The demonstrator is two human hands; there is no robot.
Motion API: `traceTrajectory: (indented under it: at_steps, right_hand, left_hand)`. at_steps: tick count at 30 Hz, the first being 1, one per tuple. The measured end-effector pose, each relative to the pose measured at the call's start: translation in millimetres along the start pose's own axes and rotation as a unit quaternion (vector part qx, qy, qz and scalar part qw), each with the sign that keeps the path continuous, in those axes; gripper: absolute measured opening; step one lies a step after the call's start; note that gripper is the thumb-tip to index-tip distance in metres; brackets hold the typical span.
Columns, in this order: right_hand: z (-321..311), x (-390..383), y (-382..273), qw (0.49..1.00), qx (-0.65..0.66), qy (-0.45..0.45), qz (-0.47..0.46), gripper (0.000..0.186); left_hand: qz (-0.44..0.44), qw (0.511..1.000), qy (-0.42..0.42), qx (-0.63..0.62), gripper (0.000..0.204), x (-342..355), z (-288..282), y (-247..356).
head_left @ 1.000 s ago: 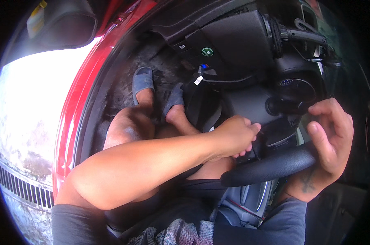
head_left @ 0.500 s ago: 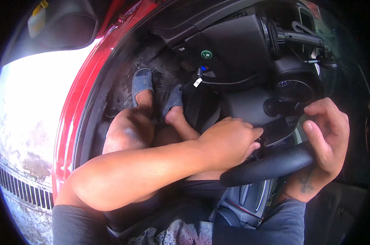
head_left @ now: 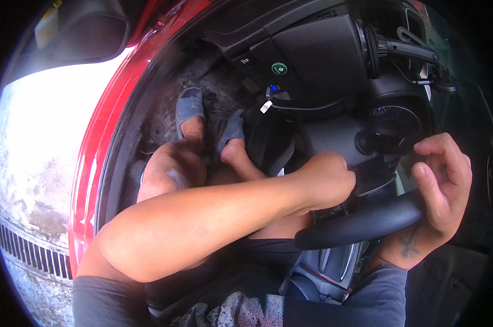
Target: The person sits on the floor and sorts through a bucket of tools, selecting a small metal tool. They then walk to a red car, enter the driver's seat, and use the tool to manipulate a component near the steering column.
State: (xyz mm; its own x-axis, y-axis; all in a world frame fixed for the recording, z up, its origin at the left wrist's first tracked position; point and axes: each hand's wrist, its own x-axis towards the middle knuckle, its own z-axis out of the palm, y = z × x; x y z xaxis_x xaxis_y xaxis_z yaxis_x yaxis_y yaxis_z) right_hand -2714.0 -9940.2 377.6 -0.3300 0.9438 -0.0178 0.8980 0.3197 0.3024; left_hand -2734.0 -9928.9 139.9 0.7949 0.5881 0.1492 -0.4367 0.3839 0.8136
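There is one view only, from a camera worn on the person's head, looking steeply down past the chest into the driver's footwell of a car. It sits close: the left arm (head_left: 203,229) and the steering wheel (head_left: 361,223) fill the middle, with both feet (head_left: 214,131) on the floor beyond. The fisheye bends the red door sill (head_left: 102,147) along the left and leaves dark corners at the rim.
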Motion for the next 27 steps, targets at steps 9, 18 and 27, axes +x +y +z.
traceTrajectory:
  at_steps: [9, 18, 27]
  right_hand:
    - [1, -3, 0, 1.000, 0.005, 0.009, -0.001, 0.035]
    - [0, -3, 1, 1.000, 0.013, 0.004, -0.009, 0.035]
    - [0, -3, 0, 1.000, 0.007, 0.014, -0.018, 0.036]
  left_hand:
    - [0.373, 0.747, 0.125, 0.535, 0.017, -8, -20, -7]
    - [0.077, 0.982, 0.001, 0.171, 0.038, 2, -19, -7]
    - [-0.075, 0.992, -0.002, -0.098, 0.050, 6, -3, -9]
